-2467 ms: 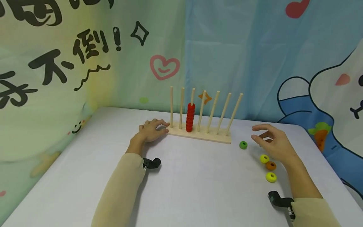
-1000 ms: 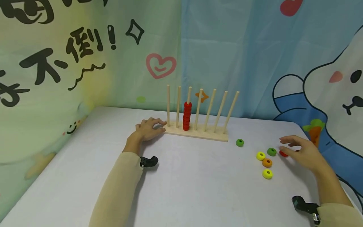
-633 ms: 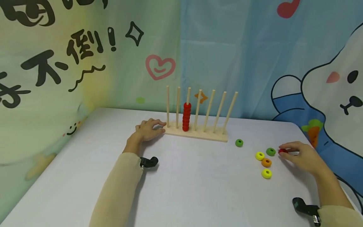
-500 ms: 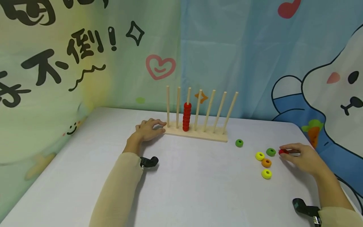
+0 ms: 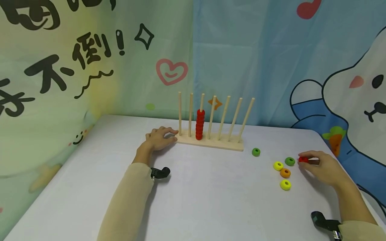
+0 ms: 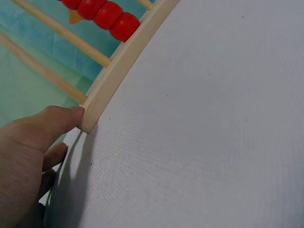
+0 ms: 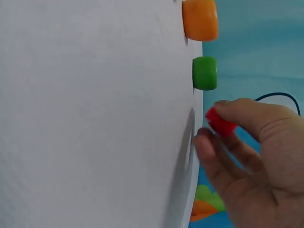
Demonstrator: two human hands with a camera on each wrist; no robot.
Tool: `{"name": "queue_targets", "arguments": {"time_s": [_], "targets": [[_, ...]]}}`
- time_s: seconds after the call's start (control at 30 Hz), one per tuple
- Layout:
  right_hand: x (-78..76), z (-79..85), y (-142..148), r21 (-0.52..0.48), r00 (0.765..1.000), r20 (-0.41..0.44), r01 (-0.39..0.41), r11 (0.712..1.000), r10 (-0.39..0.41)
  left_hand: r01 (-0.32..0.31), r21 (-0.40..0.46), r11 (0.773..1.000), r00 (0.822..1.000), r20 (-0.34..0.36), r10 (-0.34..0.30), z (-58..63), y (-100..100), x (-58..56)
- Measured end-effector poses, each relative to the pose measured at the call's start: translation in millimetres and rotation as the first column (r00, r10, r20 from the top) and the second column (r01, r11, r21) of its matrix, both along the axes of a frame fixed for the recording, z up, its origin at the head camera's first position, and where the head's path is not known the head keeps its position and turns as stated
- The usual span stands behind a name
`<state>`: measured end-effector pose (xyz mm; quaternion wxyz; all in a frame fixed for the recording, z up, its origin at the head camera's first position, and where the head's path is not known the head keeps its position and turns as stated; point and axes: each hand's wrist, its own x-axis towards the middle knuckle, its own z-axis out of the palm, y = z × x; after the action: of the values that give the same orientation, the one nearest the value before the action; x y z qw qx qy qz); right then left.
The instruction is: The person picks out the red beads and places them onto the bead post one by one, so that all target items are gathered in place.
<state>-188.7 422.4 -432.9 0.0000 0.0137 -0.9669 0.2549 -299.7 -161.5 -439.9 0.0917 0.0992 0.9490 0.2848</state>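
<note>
A pale wooden bead rack (image 5: 211,144) with several upright pegs stands toward the back of the table. Its third peg from the left carries a stack of red beads (image 5: 199,125), partly seen in the left wrist view as red beads (image 6: 124,27). My left hand (image 5: 159,138) grips the left end of the base, thumb against the end (image 6: 47,130) in the left wrist view. At the right, my right hand (image 5: 324,167) pinches one red bead (image 5: 303,159) between thumb and fingers. The right wrist view has this red bead (image 7: 221,122) just above the tabletop.
Loose beads lie between rack and right hand: a green bead (image 5: 256,152) near the rack, another green bead (image 5: 290,161) beside the held one, an orange bead (image 5: 285,173), and two yellow beads (image 5: 278,166). A printed cloth (image 5: 229,50) hangs behind the white table (image 5: 217,201).
My right hand has moved right, away from the rack side, uncovering the second green bead, and taken hold of the red bead. The left hand keeps its place on the rack.
</note>
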Motion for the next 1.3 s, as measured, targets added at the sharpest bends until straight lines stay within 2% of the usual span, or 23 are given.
{"name": "queue_targets", "arguments": {"time_s": [0.2, 0.4, 0.57, 0.77, 0.93, 1.1, 1.3], "targets": [[2.5, 8.2, -11, -0.004, 0.998, -0.057, 0.033, 0.999, -0.033, 0.0, -0.002, 1.0, 1.0, 0.012, 0.0, -1.5, 1, 0.8], [3.7, 19.7, -23, -0.02, 0.989, -0.146, -0.004, 1.0, 0.001, -0.007, 0.014, 1.0, 1.0, 0.012, 0.007, -0.7, 2, 0.5], [6.5, 29.9, -35, -0.059, 0.989, -0.149, -0.031, 0.998, 0.021, -0.01, 0.009, 1.0, 1.0, 0.018, 0.01, -3.7, 0, 2.1], [5.7, 38.6, -56, -0.137, 0.99, -0.137, -0.046, 0.99, 0.028, -0.002, 0.012, 1.0, 1.0, 0.001, 0.002, -1.5, -1, 0.8], [6.6, 42.9, -65, -0.141, 0.991, -0.127, -0.064, 0.988, 0.046, 0.003, 0.015, 1.0, 1.0, 0.005, -0.003, -2.3, 5, 0.6], [7.4, 48.3, -75, -0.156, 0.982, -0.17, -0.114, 0.981, 0.087, -0.005, 0.005, 1.0, 1.0, -0.002, 0.005, -5.2, 7, -0.7], [1.6, 53.3, -103, -0.217, 0.968, -0.221, -0.164, 0.962, 0.115, -0.012, 0.002, 1.0, 1.0, -0.012, 0.012, -6.1, 3, -0.6]]}}
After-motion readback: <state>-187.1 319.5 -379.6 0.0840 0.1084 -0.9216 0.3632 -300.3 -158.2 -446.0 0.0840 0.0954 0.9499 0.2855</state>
